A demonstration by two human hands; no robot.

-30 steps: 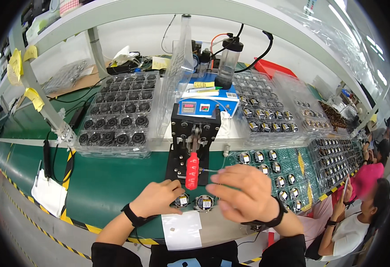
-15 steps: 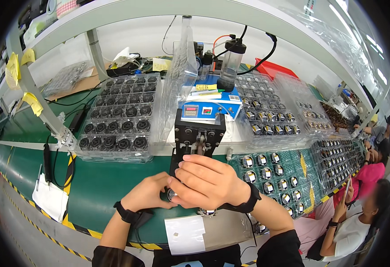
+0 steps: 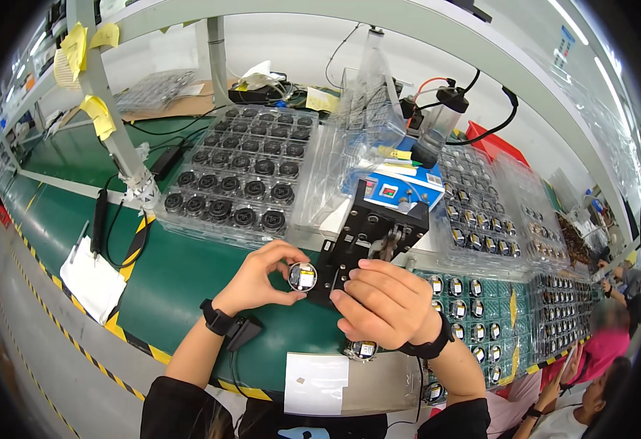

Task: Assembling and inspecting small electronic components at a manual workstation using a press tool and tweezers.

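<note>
My left hand (image 3: 256, 278) pinches a small round module (image 3: 303, 277) by its edge, between thumb and fingers. The module has a silvery rim and a white and yellow label on its face. To its right, my right hand (image 3: 386, 304) is closed with curled fingers, in front of the black press-like fixture (image 3: 379, 227). What those fingers hold, if anything, is hidden. Just below the right hand, a second round module (image 3: 362, 350) rests by the edge of a grey-brown mat (image 3: 382, 388). A white paper (image 3: 313, 384) with a small square piece lies on that mat.
Behind the fixture stands a blue control box (image 3: 408, 186). A clear tray of black round parts (image 3: 251, 161) is at the far left. Green trays of labelled modules (image 3: 474, 322) fill the right side. A white cloth (image 3: 93, 282) lies left; people sit at right.
My left hand has come away from the right hand, bringing the round module into plain view. The whole view has shifted and tilted, so the bench appears moved rightward.
</note>
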